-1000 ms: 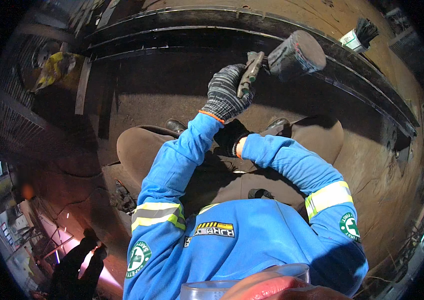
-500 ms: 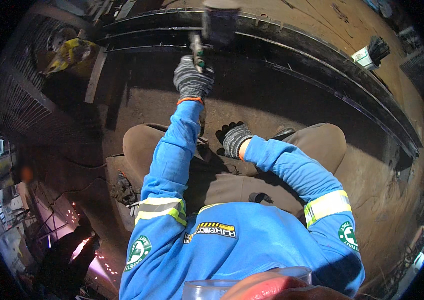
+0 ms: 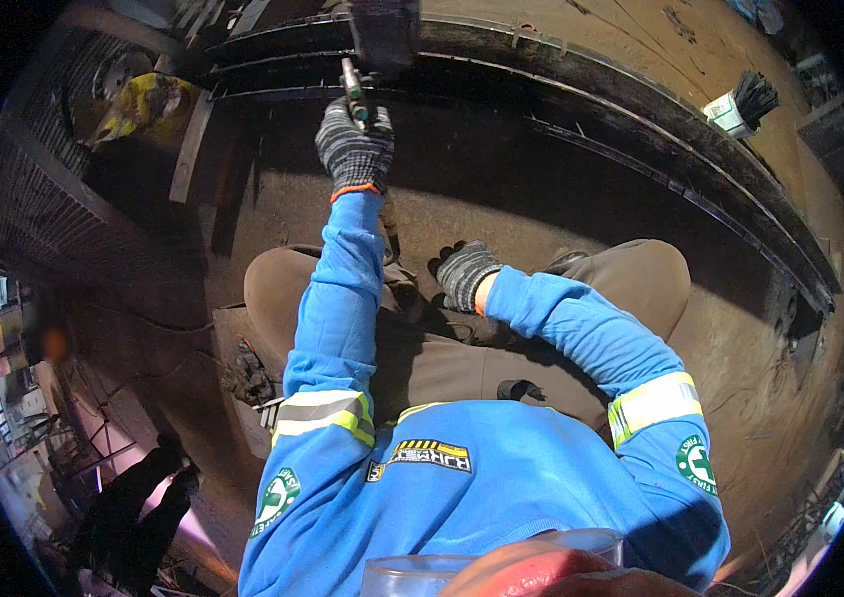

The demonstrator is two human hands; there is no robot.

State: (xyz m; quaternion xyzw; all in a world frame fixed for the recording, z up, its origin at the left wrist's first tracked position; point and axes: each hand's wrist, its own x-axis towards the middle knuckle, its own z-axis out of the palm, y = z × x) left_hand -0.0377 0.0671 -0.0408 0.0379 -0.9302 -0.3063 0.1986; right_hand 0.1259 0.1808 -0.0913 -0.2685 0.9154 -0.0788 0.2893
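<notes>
My left hand [image 3: 354, 149], in a grey knitted glove with an orange cuff, is stretched forward. Its fingers are closed round a slim tool [image 3: 352, 88] with a pale metal tip and green parts; its exact kind is unclear. Just past the tip stands a blurred dark upright block [image 3: 385, 32], and I cannot tell whether the two touch. Long dark steel beams [image 3: 581, 85] run across behind them. Over my lap rests my right hand [image 3: 467, 276], gloved alike with dark fingertips. Its fingers are loosely bent and slightly apart, with nothing visible in them.
A white container of thin dark rods [image 3: 740, 107] stands beyond the beams at right. At far left are a metal grating [image 3: 54, 189] and a yellow bag [image 3: 148, 104]. Dark pieces [image 3: 248, 378] lie by my left knee. A dark-clothed person [image 3: 138, 507] is at lower left.
My left hand and the tool have shifted left and slightly nearer to me. The dark block has also moved left. Sparks at lower left are gone. My right hand has barely moved.
</notes>
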